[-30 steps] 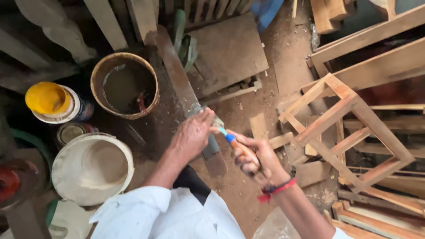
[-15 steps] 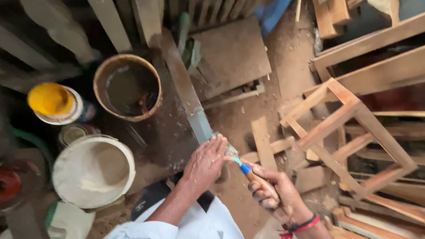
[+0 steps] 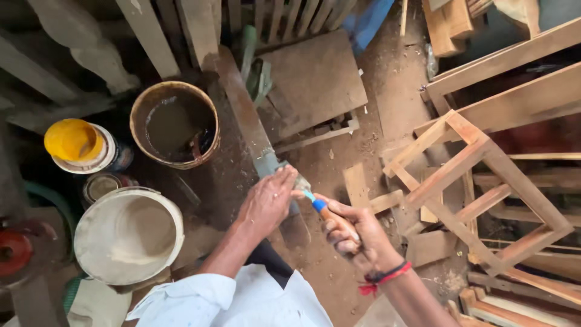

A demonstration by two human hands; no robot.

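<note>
Wooden-handled brush (image 3: 324,213) sits in the right hand (image 3: 354,239), fingers clamped round the handle, bristles touching a long plank (image 3: 251,136) that slopes across the dirt floor. The left hand (image 3: 266,203) lies flat on the plank, grasping nothing. Brush looks light; plank stiff, likely heavy, best held by its edges. 2 buckets (image 3: 175,124) stand left.
</note>
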